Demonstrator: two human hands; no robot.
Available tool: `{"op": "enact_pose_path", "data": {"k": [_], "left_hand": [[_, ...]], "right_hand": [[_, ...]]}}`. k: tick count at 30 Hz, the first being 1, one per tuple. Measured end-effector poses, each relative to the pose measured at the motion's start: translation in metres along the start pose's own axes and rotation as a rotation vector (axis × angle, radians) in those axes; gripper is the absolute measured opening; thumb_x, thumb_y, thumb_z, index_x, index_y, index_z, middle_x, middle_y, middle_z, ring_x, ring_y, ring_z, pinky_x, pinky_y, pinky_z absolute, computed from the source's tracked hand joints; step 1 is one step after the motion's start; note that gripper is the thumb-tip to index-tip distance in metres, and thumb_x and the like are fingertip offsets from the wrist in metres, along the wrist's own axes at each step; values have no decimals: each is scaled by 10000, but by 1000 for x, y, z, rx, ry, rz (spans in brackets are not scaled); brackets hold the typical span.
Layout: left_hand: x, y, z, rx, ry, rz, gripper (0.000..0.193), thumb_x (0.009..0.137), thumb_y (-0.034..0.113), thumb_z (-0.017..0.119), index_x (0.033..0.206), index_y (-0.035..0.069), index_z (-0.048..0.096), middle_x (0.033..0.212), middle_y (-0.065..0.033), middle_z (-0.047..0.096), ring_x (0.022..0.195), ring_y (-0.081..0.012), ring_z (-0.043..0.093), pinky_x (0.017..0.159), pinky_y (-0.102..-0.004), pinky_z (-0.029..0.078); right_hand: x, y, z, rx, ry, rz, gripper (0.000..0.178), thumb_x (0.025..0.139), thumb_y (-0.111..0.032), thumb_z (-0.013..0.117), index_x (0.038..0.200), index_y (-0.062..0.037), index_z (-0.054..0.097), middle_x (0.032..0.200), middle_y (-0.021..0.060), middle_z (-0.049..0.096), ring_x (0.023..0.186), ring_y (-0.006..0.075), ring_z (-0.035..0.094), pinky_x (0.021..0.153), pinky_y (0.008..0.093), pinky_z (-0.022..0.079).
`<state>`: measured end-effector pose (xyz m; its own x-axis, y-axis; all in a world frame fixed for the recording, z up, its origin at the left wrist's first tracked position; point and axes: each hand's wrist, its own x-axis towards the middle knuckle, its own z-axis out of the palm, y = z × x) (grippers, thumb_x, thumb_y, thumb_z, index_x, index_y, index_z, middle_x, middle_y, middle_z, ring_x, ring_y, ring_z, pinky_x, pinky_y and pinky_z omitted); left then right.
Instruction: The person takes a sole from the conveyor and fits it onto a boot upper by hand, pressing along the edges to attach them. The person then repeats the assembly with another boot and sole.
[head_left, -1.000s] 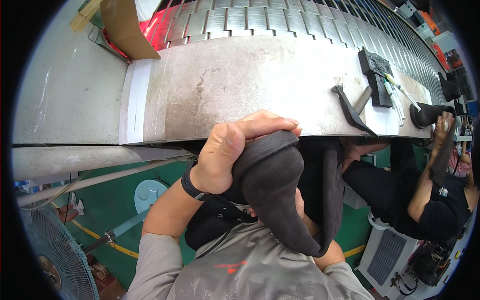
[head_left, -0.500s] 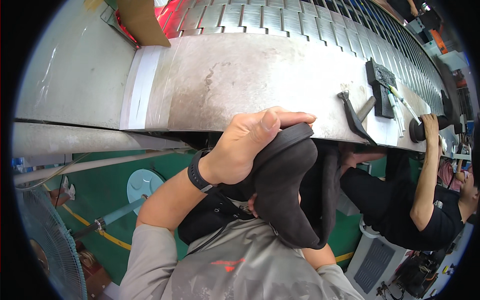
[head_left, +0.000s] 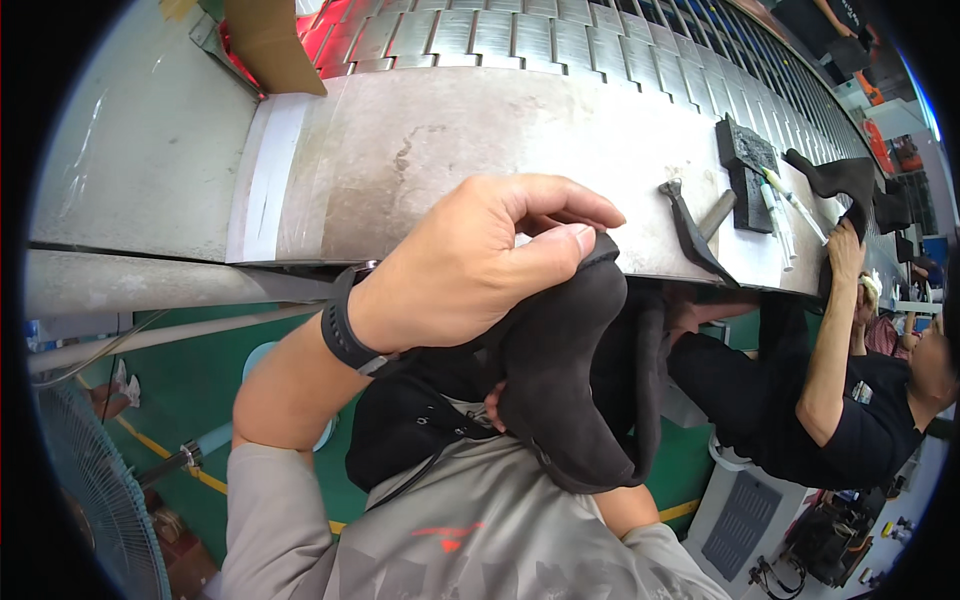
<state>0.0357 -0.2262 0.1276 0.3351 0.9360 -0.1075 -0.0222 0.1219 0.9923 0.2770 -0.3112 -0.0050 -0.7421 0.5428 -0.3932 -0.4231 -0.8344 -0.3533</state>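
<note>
A black suede-like boot (head_left: 565, 380) is held in front of my body, its dark sole edge (head_left: 598, 250) uppermost. My left hand (head_left: 475, 255), with a dark wristband, is at the sole edge. Its thumb and fingers are curled in a pinch; what they hold, if anything, is too hidden to name. Beneath the boot, my right hand (head_left: 494, 406) supports it. Only some fingertips show at its left side, and the rest of that hand is hidden.
Along the worktable (head_left: 380, 180) lie a dark-handled hammer (head_left: 690, 235), a black block (head_left: 750, 185) and pens or syringe-like tubes (head_left: 780, 225). Beyond is a metal slat conveyor (head_left: 480, 40). A co-worker (head_left: 850, 400) handles another dark boot at right; a fan (head_left: 90, 490) stands at left.
My left hand has risen a little, and its thumb has moved right toward the end of the sole. The boot stays nearly in place. At right, the co-worker's boot has been tipped up.
</note>
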Motion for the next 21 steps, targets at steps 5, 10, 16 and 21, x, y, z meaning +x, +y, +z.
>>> {"op": "enact_pose_path", "data": {"k": [5, 10, 16, 21], "left_hand": [[-9, -16, 11, 144, 23, 229, 710, 959, 215, 865, 1557, -14, 558, 1499, -165, 631, 1297, -209, 650, 1028, -347, 593], [-10, -45, 26, 155, 162, 313, 677, 904, 125, 884, 1508, -11, 611, 1284, -195, 768, 1157, -226, 751, 933, -369, 643], [-1, -28, 21, -175, -28, 110, 593, 943, -15, 810, 1493, -81, 596, 1286, -196, 759, 1140, -182, 740, 988, -319, 621], [-10, -43, 39, 6, 74, 223, 601, 947, -14, 803, 1487, -131, 565, 1328, -236, 735, 1187, -216, 735, 1016, -352, 620]], "right_hand": [[-9, -8, 9, 26, 11, 24, 345, 1083, -144, 651, 1331, 83, 579, 1131, 231, 683, 1046, 326, 709, 848, 390, 622], [-11, -14, 23, 136, 183, 138, 382, 1119, -318, 546, 1110, 56, 622, 1022, 226, 656, 927, 373, 643, 740, 471, 535], [-20, 1, 5, 18, -24, 14, 378, 1107, -377, 564, 1112, -8, 643, 1016, 204, 653, 974, 366, 636, 707, 449, 518], [-17, 5, 8, 138, 89, 49, 366, 1104, -385, 593, 1167, -29, 654, 1025, 186, 670, 959, 344, 655, 685, 431, 526]]}}
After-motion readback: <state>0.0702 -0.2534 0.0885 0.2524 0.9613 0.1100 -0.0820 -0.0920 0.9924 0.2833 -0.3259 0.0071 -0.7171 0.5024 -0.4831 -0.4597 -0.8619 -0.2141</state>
